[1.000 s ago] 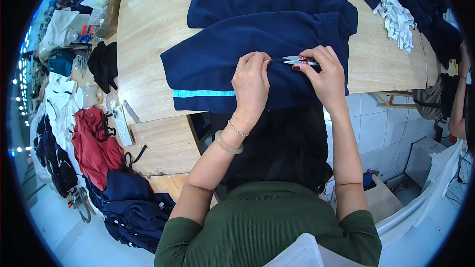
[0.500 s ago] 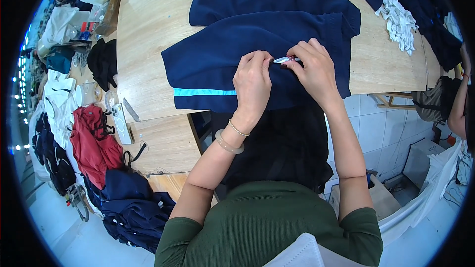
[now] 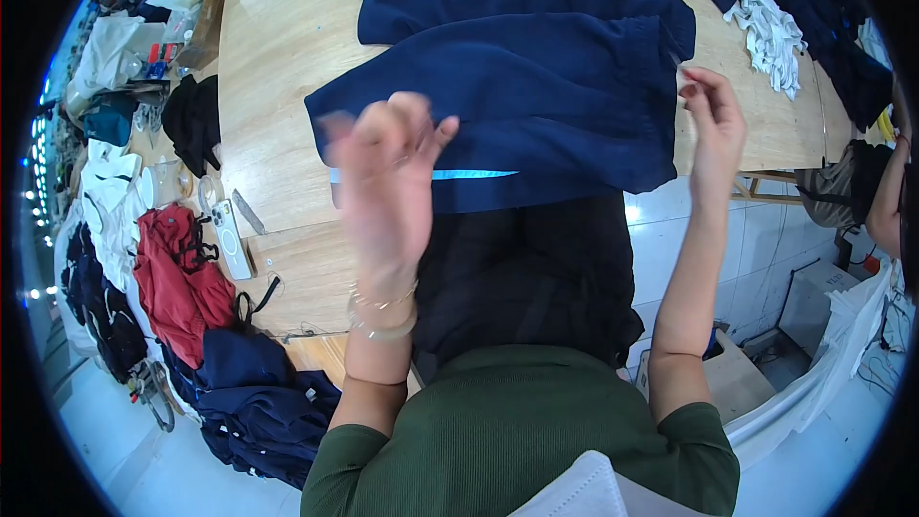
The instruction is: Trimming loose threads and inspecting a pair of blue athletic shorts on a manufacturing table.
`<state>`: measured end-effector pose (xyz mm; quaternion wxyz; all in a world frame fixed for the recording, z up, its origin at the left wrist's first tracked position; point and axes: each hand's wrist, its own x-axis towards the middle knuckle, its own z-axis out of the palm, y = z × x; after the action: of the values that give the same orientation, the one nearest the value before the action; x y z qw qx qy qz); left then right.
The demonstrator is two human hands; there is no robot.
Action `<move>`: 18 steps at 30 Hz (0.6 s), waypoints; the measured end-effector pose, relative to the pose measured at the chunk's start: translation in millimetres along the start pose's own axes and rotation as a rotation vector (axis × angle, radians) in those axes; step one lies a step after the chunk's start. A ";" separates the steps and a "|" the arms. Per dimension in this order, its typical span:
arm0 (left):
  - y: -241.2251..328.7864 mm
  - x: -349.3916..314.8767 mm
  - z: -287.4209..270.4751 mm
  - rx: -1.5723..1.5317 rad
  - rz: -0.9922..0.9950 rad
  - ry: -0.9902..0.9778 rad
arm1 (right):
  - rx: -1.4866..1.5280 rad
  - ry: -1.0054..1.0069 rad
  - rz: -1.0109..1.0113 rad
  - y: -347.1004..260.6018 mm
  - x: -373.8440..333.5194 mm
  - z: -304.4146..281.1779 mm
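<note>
Navy trousers [image 3: 498, 86] with a gathered waistband at their right end lie folded across the table. A light blue stripe [image 3: 469, 173] runs along their near edge. My left hand [image 3: 388, 172] is lifted over the left part of the trousers, blurred by motion. Its thumb and fingers are apart, and nothing shows in them. Just right of the waistband, my right hand [image 3: 713, 120] is closed, thumb and fingertips pinched together. A thin pale bit shows at the fingertips, too small to name.
A bunch of white strips [image 3: 769, 41] lies at the far right beside more dark cloth [image 3: 795, 0]. On the left are a phone [image 3: 231, 240], a red garment [image 3: 180, 278], a black cloth [image 3: 194, 124] and a cardboard box [image 3: 209, 19]. Another person's arm [image 3: 888, 206] shows at the right edge.
My hands were together over the trousers, holding a small whitish, shiny object between them. They have parted: the left has moved left and the right has moved right, past the waistband.
</note>
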<state>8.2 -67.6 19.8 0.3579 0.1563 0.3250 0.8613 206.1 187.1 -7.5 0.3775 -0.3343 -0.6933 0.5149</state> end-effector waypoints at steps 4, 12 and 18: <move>67.3 -21.8 61.5 -0.107 0.002 -0.354 | -0.001 0.134 0.082 3.3 -8.0 -29.2; 56.6 -49.3 105.4 -0.132 -0.009 -0.735 | 0.013 0.119 0.089 2.9 -26.7 -31.6; 41.9 -43.5 104.0 -0.260 0.007 -0.877 | -0.033 0.163 0.112 -0.5 -34.0 -36.6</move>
<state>69.0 -74.6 123.4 0.4754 0.4609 0.0314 0.7487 254.5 174.9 -6.3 0.3976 -0.4197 -0.6488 0.4947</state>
